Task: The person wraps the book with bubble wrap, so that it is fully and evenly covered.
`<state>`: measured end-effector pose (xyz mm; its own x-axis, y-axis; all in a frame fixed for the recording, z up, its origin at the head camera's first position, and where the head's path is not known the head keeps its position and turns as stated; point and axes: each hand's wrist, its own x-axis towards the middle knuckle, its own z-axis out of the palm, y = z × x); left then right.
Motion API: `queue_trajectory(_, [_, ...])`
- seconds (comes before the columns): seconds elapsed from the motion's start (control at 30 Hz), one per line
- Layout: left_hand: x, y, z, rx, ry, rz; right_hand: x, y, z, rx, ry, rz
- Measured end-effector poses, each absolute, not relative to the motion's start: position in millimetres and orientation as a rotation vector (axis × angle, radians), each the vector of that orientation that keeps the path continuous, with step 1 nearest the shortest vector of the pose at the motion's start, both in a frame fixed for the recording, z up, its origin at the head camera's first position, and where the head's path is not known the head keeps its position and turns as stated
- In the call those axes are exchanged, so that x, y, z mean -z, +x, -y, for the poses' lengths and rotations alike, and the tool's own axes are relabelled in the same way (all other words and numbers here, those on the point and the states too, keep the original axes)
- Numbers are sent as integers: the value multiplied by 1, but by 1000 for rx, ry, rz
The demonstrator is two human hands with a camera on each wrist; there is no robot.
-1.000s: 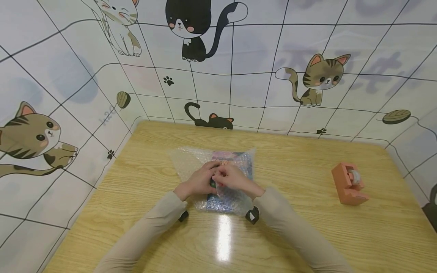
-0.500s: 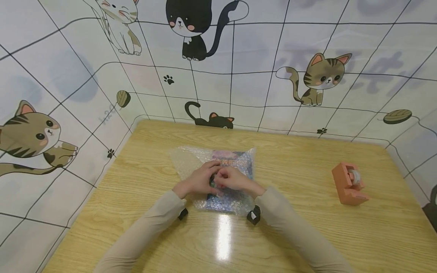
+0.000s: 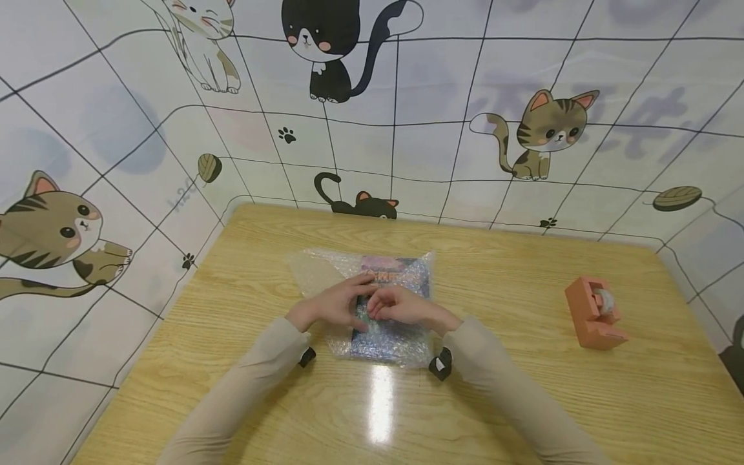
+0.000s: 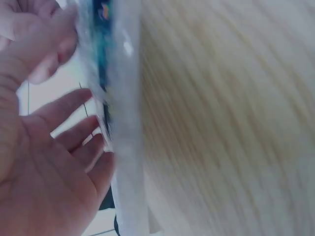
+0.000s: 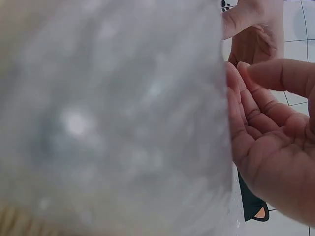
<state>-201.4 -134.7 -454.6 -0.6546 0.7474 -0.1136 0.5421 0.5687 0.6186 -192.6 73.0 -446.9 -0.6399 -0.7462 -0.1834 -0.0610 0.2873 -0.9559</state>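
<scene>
In the head view, a flat blue item with a printed cover and orange lettering, like a book, lies inside a bubble wrap sheet [image 3: 383, 345] on the table. My left hand [image 3: 337, 302] is spread over its left part; in the left wrist view its fingertips touch the wrap's [image 4: 129, 123] surface. Close beside it, my right hand [image 3: 403, 305] hovers over the middle of the package or rests on it. Its fingers are loosely bent, and nothing shows between them in the right wrist view. Bubble wrap [image 5: 123, 123] fills most of that view, blurred.
An orange tape dispenser [image 3: 594, 313] with a clear roll stands on the right of the wooden table [image 3: 494, 271]. Surplus bubble wrap extends left of the blue item. A cat-patterned cloth [image 3: 430, 148] hangs behind and along the sides.
The wrap flap pinched up by my right hand a second ago lies down now. My hands have drawn slightly apart, and the right fingers have loosened. The package has stayed in place.
</scene>
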Motion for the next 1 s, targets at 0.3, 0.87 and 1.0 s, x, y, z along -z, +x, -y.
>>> queue_trajectory(0.3, [451, -199, 131, -721, 1048, -2455, 450, -191, -87, 1359, -858, -2143])
queue_trajectory(0.87, [450, -199, 131, -675, 1038, -2456, 436, -175, -113, 683, -915, -2543])
queue_trajectory(1.0, [452, -200, 132, -676, 1024, -2463, 441, -173, -111, 689, -924, -2567])
